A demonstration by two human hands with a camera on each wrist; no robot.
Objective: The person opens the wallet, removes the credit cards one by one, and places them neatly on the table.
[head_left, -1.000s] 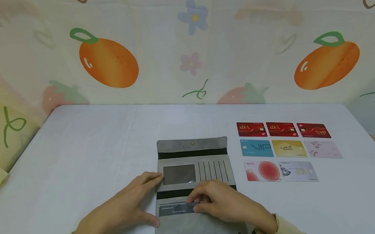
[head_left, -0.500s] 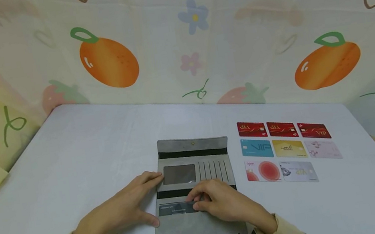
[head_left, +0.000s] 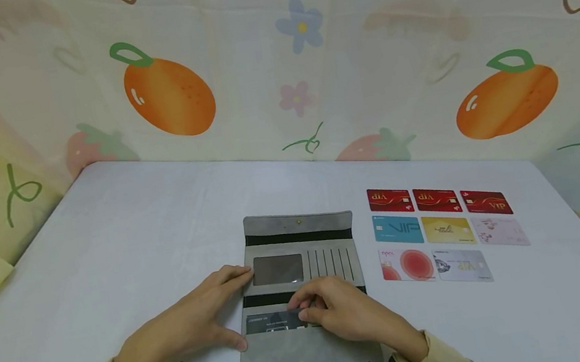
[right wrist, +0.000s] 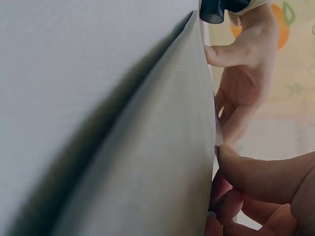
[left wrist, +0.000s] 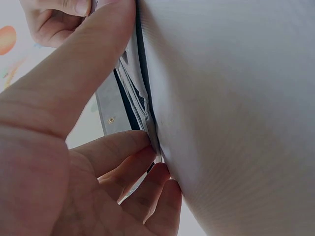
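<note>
A grey wallet (head_left: 304, 353) lies unfolded on the white table, showing a clear window (head_left: 277, 270) and several narrow slots. From its lower pocket a dark card (head_left: 271, 321) sticks partly out; the rest of it is inside. My right hand (head_left: 352, 314) pinches the card's top edge between thumb and fingers, and the right wrist view shows the thumb (right wrist: 246, 169) on that edge. My left hand (head_left: 193, 320) is spread along the wallet's left side, its fingertips and thumb touching the edge. In the left wrist view its fingers (left wrist: 155, 196) look straight or slightly bent.
To the right of the wallet several cards lie in rows: red ones (head_left: 390, 200), a blue one (head_left: 397, 229), a gold one (head_left: 448, 230), pink ones (head_left: 406, 264) and a silver one (head_left: 462, 265). A fruit-printed cloth (head_left: 246, 75) hangs behind the table (head_left: 150, 227).
The dark card has slid slightly up out of the lower pocket, and more of its print shows above the pocket edge. My left hand and the other cards stay put.
</note>
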